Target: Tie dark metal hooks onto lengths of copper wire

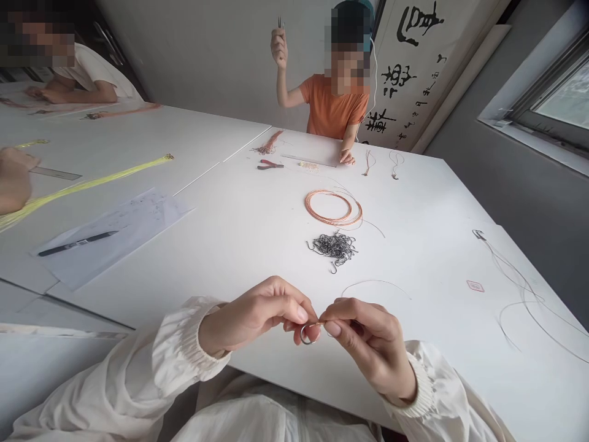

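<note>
Hands (257, 316) around small metal ring (307, 336)

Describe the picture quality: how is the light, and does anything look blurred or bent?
In the head view, the light is soft, with only faint shadows on the white table; the window is washed out by glare; the wide lens bows the table's edges and stretches the sleeves; the left hand and right hand look fairly sharp.

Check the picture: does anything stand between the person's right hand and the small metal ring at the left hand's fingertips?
Nothing visible blocks it. The right hand pinches a copper-coloured wire whose end reaches the small metal ring, held at the fingertips of the left hand. Only that wire lies between them.
</note>
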A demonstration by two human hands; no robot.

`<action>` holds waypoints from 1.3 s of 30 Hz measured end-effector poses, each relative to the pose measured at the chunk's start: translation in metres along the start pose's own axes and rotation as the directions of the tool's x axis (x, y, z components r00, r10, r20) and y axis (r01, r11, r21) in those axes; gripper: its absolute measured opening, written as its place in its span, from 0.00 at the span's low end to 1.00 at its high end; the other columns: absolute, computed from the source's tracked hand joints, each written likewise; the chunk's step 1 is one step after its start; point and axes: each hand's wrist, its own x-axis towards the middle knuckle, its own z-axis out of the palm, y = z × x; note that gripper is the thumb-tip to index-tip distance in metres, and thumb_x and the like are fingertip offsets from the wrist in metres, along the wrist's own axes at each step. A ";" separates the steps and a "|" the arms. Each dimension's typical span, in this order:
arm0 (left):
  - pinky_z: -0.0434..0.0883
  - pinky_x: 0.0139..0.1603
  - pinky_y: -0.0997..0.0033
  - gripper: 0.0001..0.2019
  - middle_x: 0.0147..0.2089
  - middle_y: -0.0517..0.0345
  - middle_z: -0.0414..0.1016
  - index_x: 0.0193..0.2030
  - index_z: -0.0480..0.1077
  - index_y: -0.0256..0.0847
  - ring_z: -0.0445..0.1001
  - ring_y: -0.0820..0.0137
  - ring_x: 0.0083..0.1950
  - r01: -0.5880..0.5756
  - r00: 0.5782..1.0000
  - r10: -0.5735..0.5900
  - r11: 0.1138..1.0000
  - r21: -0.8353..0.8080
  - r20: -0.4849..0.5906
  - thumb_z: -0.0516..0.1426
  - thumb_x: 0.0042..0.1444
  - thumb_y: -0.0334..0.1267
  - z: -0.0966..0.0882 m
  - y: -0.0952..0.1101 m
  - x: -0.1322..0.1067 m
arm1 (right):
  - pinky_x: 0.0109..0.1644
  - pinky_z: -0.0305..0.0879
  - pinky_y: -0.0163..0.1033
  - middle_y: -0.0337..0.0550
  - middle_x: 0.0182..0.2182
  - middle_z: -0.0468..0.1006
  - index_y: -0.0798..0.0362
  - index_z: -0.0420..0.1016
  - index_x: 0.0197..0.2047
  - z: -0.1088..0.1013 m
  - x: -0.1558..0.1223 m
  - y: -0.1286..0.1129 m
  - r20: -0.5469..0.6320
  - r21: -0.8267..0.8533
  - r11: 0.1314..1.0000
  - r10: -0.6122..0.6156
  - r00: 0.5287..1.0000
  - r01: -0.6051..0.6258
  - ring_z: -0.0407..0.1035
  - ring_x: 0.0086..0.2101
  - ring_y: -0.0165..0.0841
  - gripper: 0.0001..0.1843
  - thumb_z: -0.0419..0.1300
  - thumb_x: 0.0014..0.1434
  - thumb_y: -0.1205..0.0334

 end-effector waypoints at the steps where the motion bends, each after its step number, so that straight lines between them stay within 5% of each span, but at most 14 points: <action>1: 0.67 0.38 0.70 0.09 0.31 0.53 0.75 0.31 0.77 0.32 0.67 0.71 0.32 -0.007 1.000 0.007 1.000 0.011 0.000 0.57 0.53 0.35 0.000 0.000 -0.001 | 0.27 0.54 0.37 0.42 0.27 0.76 0.52 0.75 0.40 -0.001 -0.001 0.002 -0.010 -0.001 1.000 -0.016 1.000 0.016 0.61 0.24 0.29 0.06 0.57 0.66 0.66; 6: 0.65 0.36 0.73 0.09 0.29 0.56 0.73 0.30 0.76 0.33 0.68 0.73 0.32 -0.055 0.995 0.072 0.974 0.220 -0.068 0.61 0.56 0.38 0.000 0.002 -0.005 | 0.27 0.53 0.37 0.39 0.25 0.73 0.51 0.76 0.41 -0.006 -0.005 0.011 -0.024 -0.015 1.000 -0.016 1.000 0.015 0.58 0.23 0.28 0.05 0.60 0.63 0.68; 13: 0.64 0.37 0.72 0.10 0.30 0.57 0.72 0.32 0.77 0.34 0.66 0.74 0.32 -0.151 0.972 0.227 0.813 0.563 -0.067 0.59 0.60 0.38 0.000 0.004 -0.008 | 0.26 0.52 0.36 0.38 0.24 0.72 0.51 0.77 0.40 -0.006 -0.006 0.013 -0.021 -0.011 1.000 0.025 0.999 -0.025 0.58 0.23 0.27 0.04 0.61 0.62 0.68; 33: 0.68 0.39 0.74 0.08 0.36 0.55 0.70 0.41 0.79 0.36 0.71 0.74 0.37 -0.292 0.850 0.526 0.523 0.801 -0.034 0.58 0.60 0.28 0.015 0.002 -0.014 | 0.24 0.51 0.32 0.34 0.23 0.69 0.51 0.75 0.39 -0.005 -0.007 0.005 -0.039 -0.016 1.000 -0.004 0.999 0.003 0.56 0.23 0.24 0.06 0.60 0.62 0.72; 39: 0.67 0.42 0.76 0.06 0.38 0.56 0.70 0.40 0.78 0.38 0.70 0.75 0.39 -0.262 0.893 0.450 0.520 0.813 0.000 0.58 0.63 0.31 0.011 0.007 -0.014 | 0.25 0.51 0.32 0.34 0.23 0.67 0.52 0.74 0.38 -0.008 -0.009 0.002 -0.004 0.001 0.999 0.047 0.999 -0.047 0.54 0.23 0.24 0.04 0.61 0.62 0.70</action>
